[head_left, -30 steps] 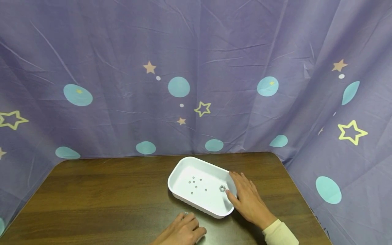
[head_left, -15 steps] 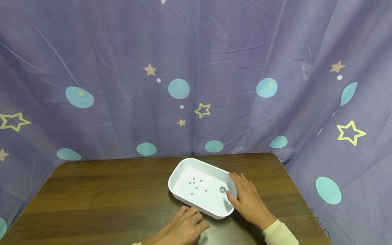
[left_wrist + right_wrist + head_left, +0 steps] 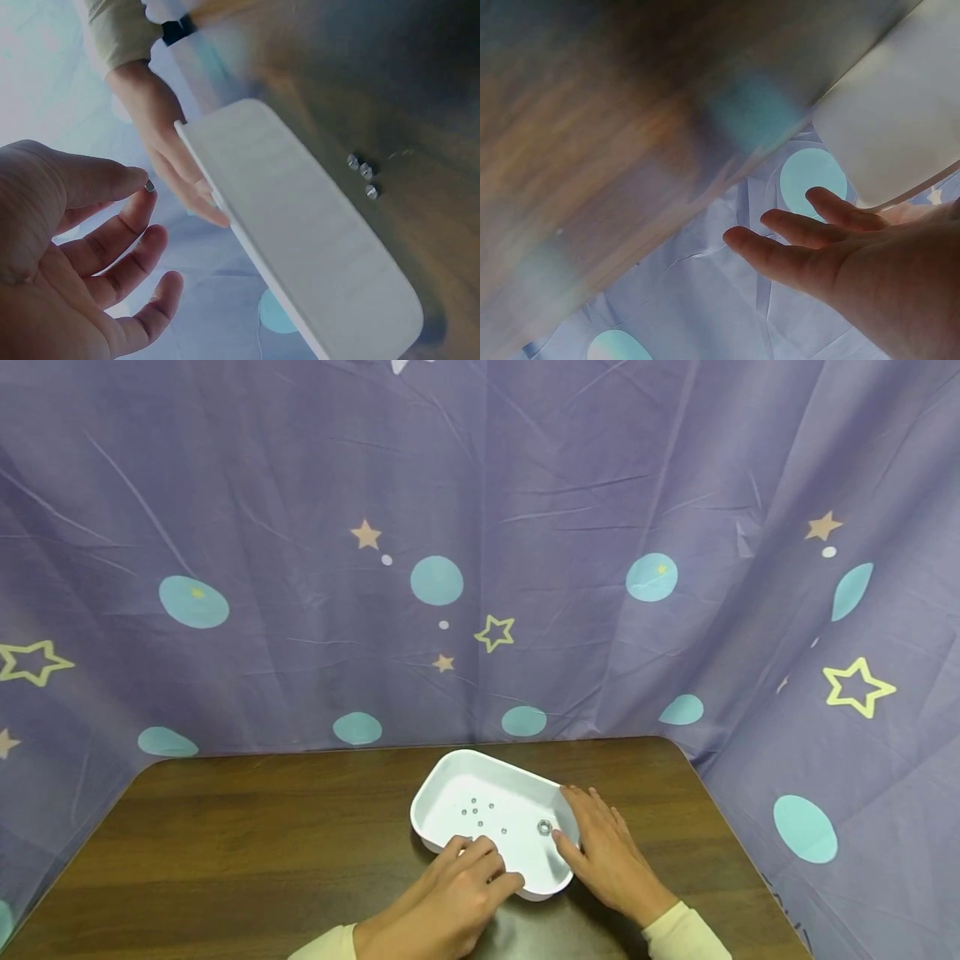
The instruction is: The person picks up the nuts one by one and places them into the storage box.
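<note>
My left hand (image 3: 468, 893) reaches over the near rim of a white tray (image 3: 525, 853). Its thumb and index finger pinch a small silver nut (image 3: 150, 186), seen in the left wrist view; the other fingers are loosely bent. On the tray's right end rests my right hand (image 3: 607, 852), thumb over the inside and fingers along the outside. The right wrist view shows those fingers (image 3: 780, 255) extended. Several small nuts, one being this nut (image 3: 475, 811), lie scattered on the tray floor. A larger hex nut (image 3: 544, 827) lies near the right thumb.
Small metal nuts (image 3: 367, 171) sit on the tabletop beside the tray in the left wrist view; the head view does not show them. The brown wooden table (image 3: 262, 843) ends at a purple patterned curtain (image 3: 300, 610) behind and at the right.
My left hand has moved up and forward from the table in front of the tray to over its near rim. The small nut on the table there is gone. My right hand has stayed put.
</note>
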Motion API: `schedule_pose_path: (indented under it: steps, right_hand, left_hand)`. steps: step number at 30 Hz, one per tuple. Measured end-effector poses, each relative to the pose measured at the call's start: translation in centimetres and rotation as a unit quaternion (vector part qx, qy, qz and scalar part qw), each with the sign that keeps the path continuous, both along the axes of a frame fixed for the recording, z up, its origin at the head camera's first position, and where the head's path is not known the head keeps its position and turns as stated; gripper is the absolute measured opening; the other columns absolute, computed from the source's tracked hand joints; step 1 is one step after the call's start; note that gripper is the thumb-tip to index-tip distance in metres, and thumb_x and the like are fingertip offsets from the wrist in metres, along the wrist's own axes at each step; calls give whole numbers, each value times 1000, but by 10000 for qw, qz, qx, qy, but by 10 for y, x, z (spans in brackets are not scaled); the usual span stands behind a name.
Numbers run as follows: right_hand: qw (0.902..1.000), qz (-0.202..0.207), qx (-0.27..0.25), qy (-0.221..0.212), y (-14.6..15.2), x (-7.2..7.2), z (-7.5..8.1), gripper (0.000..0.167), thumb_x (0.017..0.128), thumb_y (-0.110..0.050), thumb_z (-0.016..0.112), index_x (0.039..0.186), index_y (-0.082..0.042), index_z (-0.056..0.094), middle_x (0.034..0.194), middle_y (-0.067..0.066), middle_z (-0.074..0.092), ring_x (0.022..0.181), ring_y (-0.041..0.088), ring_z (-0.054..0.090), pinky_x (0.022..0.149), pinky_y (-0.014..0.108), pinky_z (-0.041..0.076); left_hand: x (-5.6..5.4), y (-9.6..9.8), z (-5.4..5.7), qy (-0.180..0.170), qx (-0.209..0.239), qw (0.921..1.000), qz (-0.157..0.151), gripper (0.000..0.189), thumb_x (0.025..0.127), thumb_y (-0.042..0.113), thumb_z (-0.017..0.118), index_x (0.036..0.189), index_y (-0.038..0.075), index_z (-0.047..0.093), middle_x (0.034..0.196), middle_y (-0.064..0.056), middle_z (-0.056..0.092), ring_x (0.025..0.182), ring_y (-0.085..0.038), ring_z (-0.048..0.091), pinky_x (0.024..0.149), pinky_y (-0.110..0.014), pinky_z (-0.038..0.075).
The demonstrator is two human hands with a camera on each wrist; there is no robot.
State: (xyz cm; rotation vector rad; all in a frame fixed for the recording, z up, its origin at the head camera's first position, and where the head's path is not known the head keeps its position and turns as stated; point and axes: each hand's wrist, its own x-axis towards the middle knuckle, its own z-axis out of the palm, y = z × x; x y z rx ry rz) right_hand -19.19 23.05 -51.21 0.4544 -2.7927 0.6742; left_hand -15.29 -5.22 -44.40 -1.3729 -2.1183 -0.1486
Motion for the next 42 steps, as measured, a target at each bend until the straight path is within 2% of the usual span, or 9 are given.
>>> schedule_pose_path:
  steps: [3,7,15,24,29,35,42]
  right_hand:
    - [10000,-12,5,-4,0,0,0,68,108,-37,67,164,-5,47,164,21,53,154,54,42,116,79,35]
    - [10000,-19,-15,25,-1,0,0,67,108,-36,68,164,-6,48,163,21,53,153,54,43,116,79,35]
    - [10000,-41,-17,62,-1,1,-2,67,107,-35,69,164,-6,49,163,20,54,153,54,44,115,79,36]
    - [9999,-36,-2,102,0,0,-3,67,107,-36,68,164,-6,48,163,20,54,153,53,44,115,79,36]
    - [9999,-30,1,147,0,1,-3,67,107,-35,69,164,-6,49,162,20,55,152,53,45,115,79,37]
    - [9999,-29,-20,148,0,1,-4,67,107,-36,68,164,-7,49,163,19,55,152,53,45,114,79,37]
    - [9999,-44,-1,147,0,-1,-3,67,107,-36,69,164,-7,49,163,20,55,153,53,45,115,79,36]
  left_hand:
    - [-5,2,3,-40,-128,9999,83,28,80,9,80,104,22,71,87,9,60,89,-13,57,79,-31,47]
    - [-15,5,0,-43,-277,9994,191,28,80,11,85,102,23,72,89,8,62,90,-14,58,78,-31,47]
    - [-38,8,-8,-447,-107,9988,164,26,87,10,83,110,20,75,94,7,68,92,-13,60,75,-31,48]
    - [-58,13,-14,-426,-275,9983,296,26,86,10,84,109,20,77,91,6,70,88,-14,62,72,-30,48]
    - [-69,17,-19,-597,-520,9961,386,24,89,10,82,110,20,78,93,5,72,88,-14,63,72,-29,48]
    - [-81,24,-29,-633,-934,9919,578,18,88,11,81,102,21,77,86,5,70,80,-14,60,65,-28,44]
    - [-91,33,-33,-819,-1257,9860,732,18,86,13,83,100,22,78,87,6,73,81,-13,60,64,-28,44]
